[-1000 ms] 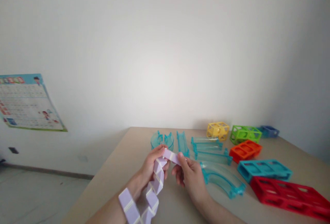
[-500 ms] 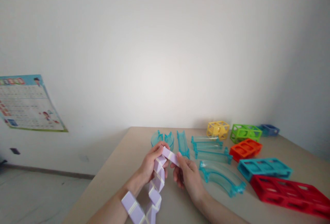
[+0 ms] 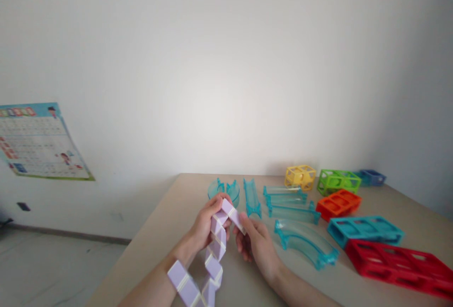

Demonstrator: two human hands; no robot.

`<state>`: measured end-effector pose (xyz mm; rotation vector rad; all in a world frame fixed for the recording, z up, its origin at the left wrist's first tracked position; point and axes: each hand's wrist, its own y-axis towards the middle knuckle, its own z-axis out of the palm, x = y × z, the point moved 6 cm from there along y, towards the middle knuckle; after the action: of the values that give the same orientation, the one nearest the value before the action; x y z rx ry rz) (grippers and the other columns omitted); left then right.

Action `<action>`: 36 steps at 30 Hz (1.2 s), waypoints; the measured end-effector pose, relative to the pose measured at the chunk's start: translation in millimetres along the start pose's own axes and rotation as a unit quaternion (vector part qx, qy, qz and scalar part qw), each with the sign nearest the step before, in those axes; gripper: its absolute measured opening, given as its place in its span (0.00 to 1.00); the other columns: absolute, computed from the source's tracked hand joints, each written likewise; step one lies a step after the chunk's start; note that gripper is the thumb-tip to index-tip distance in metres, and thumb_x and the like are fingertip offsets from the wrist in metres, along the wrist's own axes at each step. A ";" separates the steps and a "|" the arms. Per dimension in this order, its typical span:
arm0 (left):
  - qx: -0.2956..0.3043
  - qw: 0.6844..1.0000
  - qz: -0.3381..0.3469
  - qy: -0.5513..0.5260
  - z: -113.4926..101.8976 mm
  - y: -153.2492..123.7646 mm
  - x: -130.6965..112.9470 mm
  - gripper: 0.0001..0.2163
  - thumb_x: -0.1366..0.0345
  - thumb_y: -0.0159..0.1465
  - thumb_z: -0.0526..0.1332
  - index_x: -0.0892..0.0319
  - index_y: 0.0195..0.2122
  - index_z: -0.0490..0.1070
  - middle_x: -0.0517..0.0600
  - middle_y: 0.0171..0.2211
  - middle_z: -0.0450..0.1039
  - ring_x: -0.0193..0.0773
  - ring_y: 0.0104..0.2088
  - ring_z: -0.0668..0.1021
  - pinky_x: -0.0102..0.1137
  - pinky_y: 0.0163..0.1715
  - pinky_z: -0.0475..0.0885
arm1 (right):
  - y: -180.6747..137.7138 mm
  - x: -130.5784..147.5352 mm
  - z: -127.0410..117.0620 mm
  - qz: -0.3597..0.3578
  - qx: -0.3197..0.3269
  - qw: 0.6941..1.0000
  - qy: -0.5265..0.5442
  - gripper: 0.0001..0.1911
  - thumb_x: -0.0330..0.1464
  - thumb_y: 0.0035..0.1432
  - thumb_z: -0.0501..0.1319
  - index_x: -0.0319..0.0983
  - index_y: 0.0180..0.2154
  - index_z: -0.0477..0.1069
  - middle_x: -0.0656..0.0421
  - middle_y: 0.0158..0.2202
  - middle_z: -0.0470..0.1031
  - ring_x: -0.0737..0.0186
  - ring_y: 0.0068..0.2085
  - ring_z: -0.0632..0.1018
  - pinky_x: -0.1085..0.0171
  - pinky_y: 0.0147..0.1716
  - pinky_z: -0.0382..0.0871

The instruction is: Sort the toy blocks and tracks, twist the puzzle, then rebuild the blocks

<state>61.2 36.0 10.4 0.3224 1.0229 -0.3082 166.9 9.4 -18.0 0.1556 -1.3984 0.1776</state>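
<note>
A lilac and white snake puzzle, made of linked wedge blocks, is held up between both hands over the table. My left hand is closed around its upper part, thumb on a block near the top bend. With thumb and fingers my right hand pinches the short end segment, which slants down to the right. From the left hand the rest of the chain zigzags down in front of the left forearm, its lower end turning up to the left. The bottom bend is cut off by the picture's edge.
Clear teal track pieces and a round teal piece lie beyond the hands on the table. At right are yellow, green, orange, blue and red frame blocks. A poster hangs on the wall.
The short end segment in my right hand has tilted more steeply downward, and the right hand has dropped slightly. My left hand keeps its hold almost unchanged.
</note>
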 end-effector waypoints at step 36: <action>0.097 0.982 -0.154 -0.048 -0.3 -2.3 -1.1 0.14 0.53 0.59 0.58 0.60 0.32 0.64 0.45 0.18 0.63 0.27 0.12 0.60 0.22 0.10 0.60 | 1.7 2.0 -6.3 0.027 0.060 0.996 0.065 0.22 0.51 0.55 0.57 0.38 0.26 0.63 0.69 0.14 0.57 0.73 0.13 0.57 0.71 0.11 0.47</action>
<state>59.5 34.1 10.9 0.3213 0.9490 -0.6994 172.9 12.5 -17.1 0.2037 -1.2629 0.3117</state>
